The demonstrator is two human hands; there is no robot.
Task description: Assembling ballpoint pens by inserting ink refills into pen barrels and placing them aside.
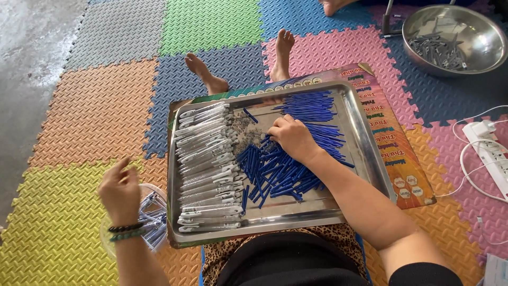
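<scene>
A steel tray [365,143] rests on my lap over a printed board. Rows of clear pen barrels with white clips [206,164] fill its left side. A heap of short blue pen tubes [275,169] lies in the middle, with thin blue refills [309,106] behind and a small pile of tiny grey parts [244,130] between. My right hand [292,137] rests palm down on the blue pieces, fingers curled into the heap. My left hand [120,190] hovers left of the tray above a clear plastic tub [151,217] of assembled pens, fingers loosely apart.
Coloured foam floor mats surround me, with my bare feet [211,79] beyond the tray. A steel bowl [476,42] of grey parts sits at the far right. A white power strip [489,148] with cables lies to the right. Bare concrete shows at the far left.
</scene>
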